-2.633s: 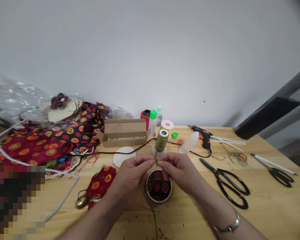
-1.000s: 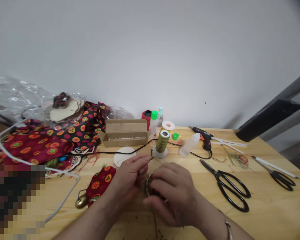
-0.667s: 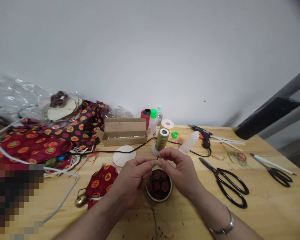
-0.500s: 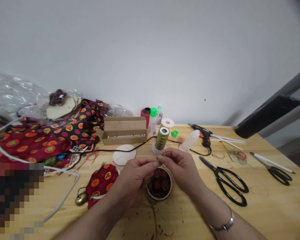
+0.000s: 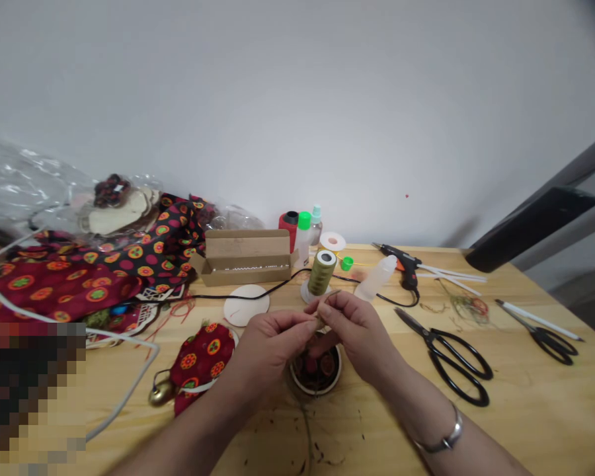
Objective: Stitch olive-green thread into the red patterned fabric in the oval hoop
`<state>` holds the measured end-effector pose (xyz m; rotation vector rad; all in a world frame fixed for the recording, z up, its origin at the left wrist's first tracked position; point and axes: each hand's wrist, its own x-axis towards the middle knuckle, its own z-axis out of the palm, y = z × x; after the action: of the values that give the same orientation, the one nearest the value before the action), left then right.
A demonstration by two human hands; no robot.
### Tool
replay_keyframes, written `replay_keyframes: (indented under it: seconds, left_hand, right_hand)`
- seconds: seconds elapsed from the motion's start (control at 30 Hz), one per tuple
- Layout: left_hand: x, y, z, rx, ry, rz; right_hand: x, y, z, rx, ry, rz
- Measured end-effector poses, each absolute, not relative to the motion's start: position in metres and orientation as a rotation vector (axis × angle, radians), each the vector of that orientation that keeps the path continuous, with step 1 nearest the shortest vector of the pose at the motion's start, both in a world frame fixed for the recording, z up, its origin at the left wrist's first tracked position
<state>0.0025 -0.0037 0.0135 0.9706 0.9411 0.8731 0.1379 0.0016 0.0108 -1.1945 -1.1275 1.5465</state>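
Observation:
My left hand [image 5: 277,344] and my right hand [image 5: 354,327] meet fingertip to fingertip, both pinching a thin olive cord [image 5: 333,293]. A short end of it curves above my right fingertips. Just below the hands sits a round piece [image 5: 322,370] with a pale rim and dark patterned fabric inside, partly hidden by my fingers. From under it a green strand [image 5: 307,433] trails toward the near edge. Behind my fingers stands an olive thread spool [image 5: 322,272]. Left of my left forearm lies a red patterned fabric piece [image 5: 203,357] with a brass bell [image 5: 162,391].
Large black-handled scissors [image 5: 459,367] lie on the right, with smaller scissors [image 5: 550,344] and a white pencil [image 5: 540,319] beyond. A glue gun [image 5: 401,261], white bottle [image 5: 377,279] and cardboard box [image 5: 248,271] stand behind. Patterned cloth [image 5: 69,281] and a white cable [image 5: 123,396] fill the left.
My right fingertips have shifted slightly, and more of the cord's end now shows above them. My left hand still pinches in nearly the same place. The table items stay put.

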Motion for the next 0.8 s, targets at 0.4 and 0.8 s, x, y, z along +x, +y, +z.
replay_keyframes:
  seconds: [0.4, 0.8]
  left_hand:
    - [0.002, -0.005, 0.012, 1.007, 1.02, 0.877]
    - [0.004, -0.004, 0.016, 0.991, 1.058, 0.885]
  right_hand:
    - [0.148, 0.006, 0.008, -1.252, -1.445, 1.23]
    - [0.148, 0.006, 0.013, -1.254, -1.437, 1.272]
